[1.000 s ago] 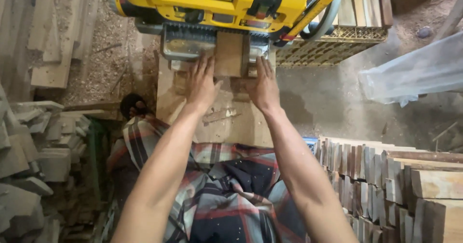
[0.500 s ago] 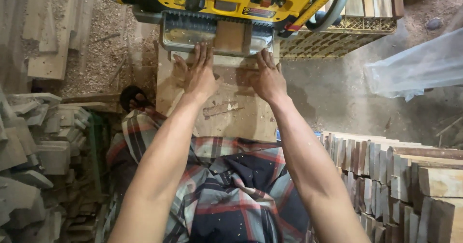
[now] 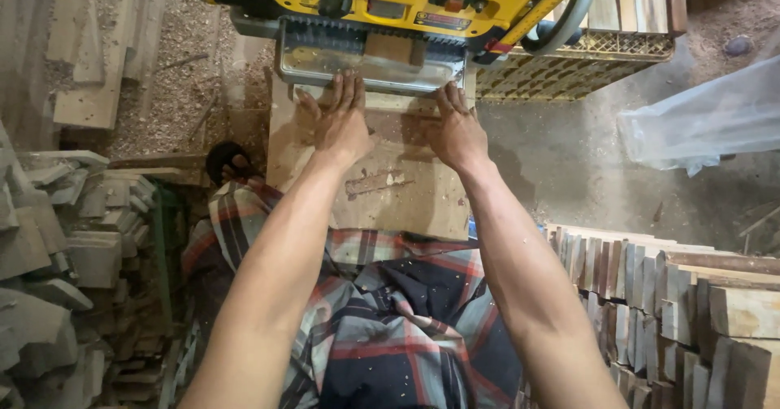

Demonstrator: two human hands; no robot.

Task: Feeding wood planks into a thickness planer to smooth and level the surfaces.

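Both palms flat and spread, left hand [image 3: 341,125] and right hand [image 3: 457,129] level on the wooden board [image 3: 390,186], long axis pointing straight into the yellow planer [image 3: 390,3] ahead.

Down on the dusty grey concrete floor [image 3: 569,165], sawdust and shavings spread thick at far left, with pale flat wooden boards [image 3: 89,68] lying across them. In the middle sits a worn, stained plywood table [image 3: 390,190], and both hands rest flat on it: left hand [image 3: 341,121], right hand [image 3: 457,129]. At its far edge stands the yellow thickness planer [image 3: 390,3]. Stacked short wooden blocks [image 3: 674,303] crowd the near right floor, grey weathered offcuts [image 3: 57,238] the near left.
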